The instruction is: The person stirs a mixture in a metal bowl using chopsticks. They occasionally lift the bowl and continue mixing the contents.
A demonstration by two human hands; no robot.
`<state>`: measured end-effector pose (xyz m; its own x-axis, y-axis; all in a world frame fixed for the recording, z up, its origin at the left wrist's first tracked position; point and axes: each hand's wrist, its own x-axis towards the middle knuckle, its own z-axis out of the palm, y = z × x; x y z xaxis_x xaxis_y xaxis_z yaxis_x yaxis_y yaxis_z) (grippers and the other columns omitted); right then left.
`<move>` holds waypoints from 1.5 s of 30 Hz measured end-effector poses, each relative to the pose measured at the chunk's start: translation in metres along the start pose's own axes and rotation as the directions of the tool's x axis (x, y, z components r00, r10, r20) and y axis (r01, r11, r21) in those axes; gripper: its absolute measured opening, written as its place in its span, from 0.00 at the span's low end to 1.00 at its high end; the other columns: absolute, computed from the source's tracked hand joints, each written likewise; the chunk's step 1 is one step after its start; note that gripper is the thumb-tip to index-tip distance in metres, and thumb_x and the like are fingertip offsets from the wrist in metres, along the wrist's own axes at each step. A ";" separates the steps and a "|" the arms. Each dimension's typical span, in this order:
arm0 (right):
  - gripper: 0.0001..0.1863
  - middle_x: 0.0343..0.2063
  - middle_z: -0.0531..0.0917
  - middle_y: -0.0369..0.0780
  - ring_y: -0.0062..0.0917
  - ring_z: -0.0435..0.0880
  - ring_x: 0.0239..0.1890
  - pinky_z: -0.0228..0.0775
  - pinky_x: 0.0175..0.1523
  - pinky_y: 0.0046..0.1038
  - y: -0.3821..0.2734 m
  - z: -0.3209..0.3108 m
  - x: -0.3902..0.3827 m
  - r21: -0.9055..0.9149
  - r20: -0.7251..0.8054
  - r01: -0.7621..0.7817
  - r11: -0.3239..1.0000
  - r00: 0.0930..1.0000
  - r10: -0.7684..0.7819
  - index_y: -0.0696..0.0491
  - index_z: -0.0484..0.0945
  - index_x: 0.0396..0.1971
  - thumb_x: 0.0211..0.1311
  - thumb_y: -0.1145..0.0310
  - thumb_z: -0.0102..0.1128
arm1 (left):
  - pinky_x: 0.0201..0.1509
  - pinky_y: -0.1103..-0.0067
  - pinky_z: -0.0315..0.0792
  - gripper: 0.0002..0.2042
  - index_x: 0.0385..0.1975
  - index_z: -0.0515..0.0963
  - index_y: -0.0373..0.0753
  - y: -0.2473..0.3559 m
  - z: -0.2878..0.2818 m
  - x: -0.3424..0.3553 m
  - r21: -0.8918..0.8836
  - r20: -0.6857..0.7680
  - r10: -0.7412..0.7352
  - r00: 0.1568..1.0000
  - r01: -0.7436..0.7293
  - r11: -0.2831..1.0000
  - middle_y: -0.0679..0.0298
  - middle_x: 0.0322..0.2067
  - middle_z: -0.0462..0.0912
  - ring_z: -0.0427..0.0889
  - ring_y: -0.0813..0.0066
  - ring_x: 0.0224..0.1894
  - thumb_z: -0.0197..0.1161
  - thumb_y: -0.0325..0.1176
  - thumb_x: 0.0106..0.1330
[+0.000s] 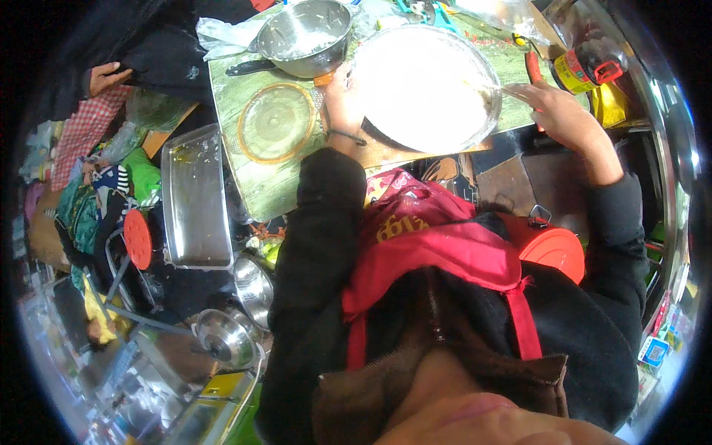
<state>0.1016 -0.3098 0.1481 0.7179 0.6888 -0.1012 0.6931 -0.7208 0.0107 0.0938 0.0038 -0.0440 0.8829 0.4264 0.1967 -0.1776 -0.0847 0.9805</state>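
Note:
A large round basin [495, 119] stands on the green-topped table [241, 182], its inside washed out white by glare. My left hand [344, 105] grips the basin's left rim, fingers partly lost in the brightness. At the opposite side, my right hand [561, 113] is closed around a thin, pale utensil [512, 90] that reaches over the rim; its exact kind is unclear. Left of the basin sits a metal pan [304, 44] with a black handle and whitish residue inside. A round glass lid [277, 122] lies flat nearer me.
A rectangular metal tray [199, 200] is beside the table's left edge, with metal pots [225, 337] below it. Another person's hand [109, 78] shows at far left. A dark bottle [587, 68] with a red handle stands right; a red lidded bucket [552, 254] is nearby.

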 end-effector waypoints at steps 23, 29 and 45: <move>0.10 0.32 0.74 0.45 0.35 0.73 0.38 0.64 0.44 0.27 0.014 -0.011 0.106 0.804 0.182 -0.246 0.542 0.969 0.170 0.60 0.72 0.34 0.52 0.73 0.50 | 0.56 0.80 0.56 0.20 0.53 0.60 0.29 0.060 -0.020 0.021 0.069 0.306 -0.608 0.732 0.620 0.782 0.58 0.51 0.65 0.64 0.74 0.51 0.50 0.27 0.60; 0.08 0.33 0.78 0.42 0.31 0.76 0.39 0.66 0.45 0.26 -0.026 -0.065 0.073 0.822 0.166 -0.405 0.401 0.843 0.511 0.58 0.76 0.33 0.52 0.73 0.54 | 0.48 0.80 0.63 0.18 0.47 0.66 0.27 0.078 -0.019 0.017 0.169 0.232 -0.609 0.759 0.585 0.793 0.59 0.41 0.74 0.70 0.75 0.42 0.53 0.29 0.59; 0.15 0.40 0.75 0.44 0.37 0.72 0.45 0.65 0.48 0.30 -0.068 -0.004 0.078 0.825 -0.053 -0.077 0.561 0.976 0.212 0.54 0.74 0.38 0.46 0.77 0.52 | 0.26 0.82 0.73 0.17 0.46 0.65 0.27 0.100 -0.024 0.005 0.257 0.184 -0.834 0.520 0.793 0.552 0.58 0.33 0.75 0.75 0.75 0.28 0.53 0.27 0.56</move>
<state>0.1110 -0.2068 0.1432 0.8511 0.5232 -0.0434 0.2793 -0.5212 -0.8065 0.0704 0.0194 0.0547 0.6874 0.1263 -0.7153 0.7144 0.0598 0.6971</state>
